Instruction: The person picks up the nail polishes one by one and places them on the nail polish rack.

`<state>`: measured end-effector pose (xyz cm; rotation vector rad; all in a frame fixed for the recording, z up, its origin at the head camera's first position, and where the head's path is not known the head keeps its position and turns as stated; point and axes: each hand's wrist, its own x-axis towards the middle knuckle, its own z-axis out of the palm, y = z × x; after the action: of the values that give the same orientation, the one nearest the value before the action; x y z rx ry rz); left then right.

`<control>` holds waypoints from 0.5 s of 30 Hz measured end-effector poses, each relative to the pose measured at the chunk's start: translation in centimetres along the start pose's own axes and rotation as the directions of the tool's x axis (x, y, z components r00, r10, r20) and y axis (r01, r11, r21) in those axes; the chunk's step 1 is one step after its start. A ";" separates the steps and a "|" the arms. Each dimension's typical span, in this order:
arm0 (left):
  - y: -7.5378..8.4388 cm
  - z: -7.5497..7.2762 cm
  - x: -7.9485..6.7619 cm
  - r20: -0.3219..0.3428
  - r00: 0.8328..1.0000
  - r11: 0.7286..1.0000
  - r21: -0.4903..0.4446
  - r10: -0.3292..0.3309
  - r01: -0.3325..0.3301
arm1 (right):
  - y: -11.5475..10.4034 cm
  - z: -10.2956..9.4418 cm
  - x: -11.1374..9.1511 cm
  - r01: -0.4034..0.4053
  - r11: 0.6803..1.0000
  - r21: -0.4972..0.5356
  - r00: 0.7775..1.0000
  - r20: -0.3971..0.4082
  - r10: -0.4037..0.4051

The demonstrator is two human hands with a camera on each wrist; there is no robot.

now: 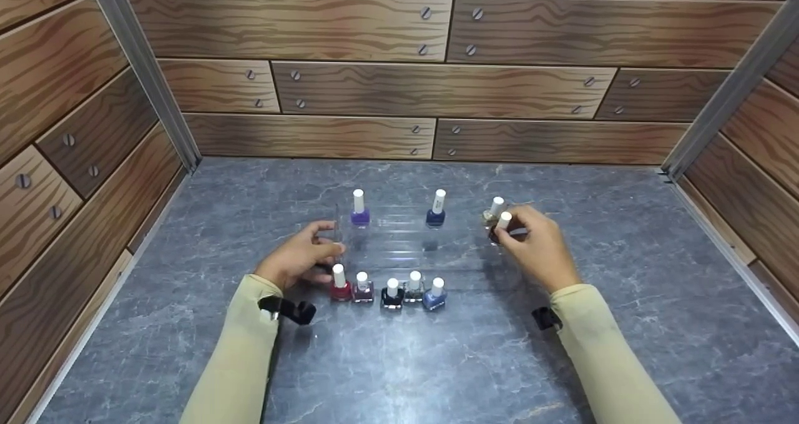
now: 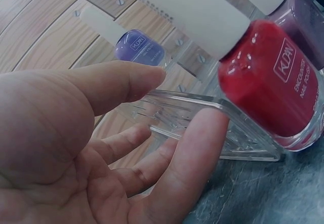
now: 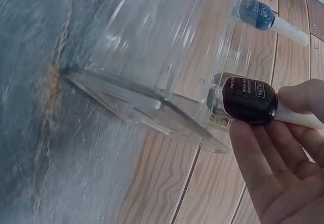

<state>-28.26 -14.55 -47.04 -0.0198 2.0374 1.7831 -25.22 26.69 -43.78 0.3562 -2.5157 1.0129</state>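
Note:
My right hand (image 1: 540,243) pinches a dark, nearly black nail polish bottle (image 3: 249,100) near its white cap, at the right end of a clear stepped display stand (image 1: 399,240). Right behind that bottle is a glittery gold polish bottle (image 1: 491,212). My left hand (image 1: 299,255) is at the stand's left end, its slightly bent fingers spread against the clear end panel (image 2: 185,100). Close to these fingers, in front of the stand, is a red nail polish bottle (image 2: 268,79). On the upper step are a purple bottle (image 1: 360,216) and a navy bottle (image 1: 436,216).
In the front row, right of the red bottle, come a mauve bottle (image 1: 363,291), a black bottle (image 1: 392,297), a glittery bottle (image 1: 414,290) and a light blue bottle (image 1: 435,298). A grey marbled tabletop (image 1: 399,374) lies beneath, with wood-patterned walls (image 1: 362,90) around it.

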 end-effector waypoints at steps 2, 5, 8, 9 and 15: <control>0.0 0.0 0.0 -0.001 1.000 1.000 0.004 -0.001 0.001 | 0.1 0.0 0.0 0.003 1.000 -0.001 1.000 0.010 -0.003; 0.1 0.0 -0.1 -0.001 1.000 1.000 0.008 -0.001 0.001 | 0.1 0.1 0.0 0.014 1.000 -0.004 1.000 0.019 -0.014; 0.1 -0.1 0.0 0.002 1.000 1.000 0.009 0.001 -0.001 | 0.2 0.1 0.0 0.022 1.000 -0.013 0.999 0.023 -0.022; 0.0 -0.1 0.0 0.001 1.000 1.000 0.008 0.002 -0.002 | 0.2 0.1 0.0 0.023 0.999 -0.026 0.999 0.024 -0.023; -0.1 -0.1 0.1 -0.006 1.000 1.000 0.014 -0.002 0.002 | 0.5 0.2 0.1 0.043 0.994 -0.097 0.999 0.029 -0.040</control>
<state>-28.35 -14.65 -47.10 -0.0231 2.0530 1.7700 -25.51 26.92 -44.19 0.3939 -2.5598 0.8718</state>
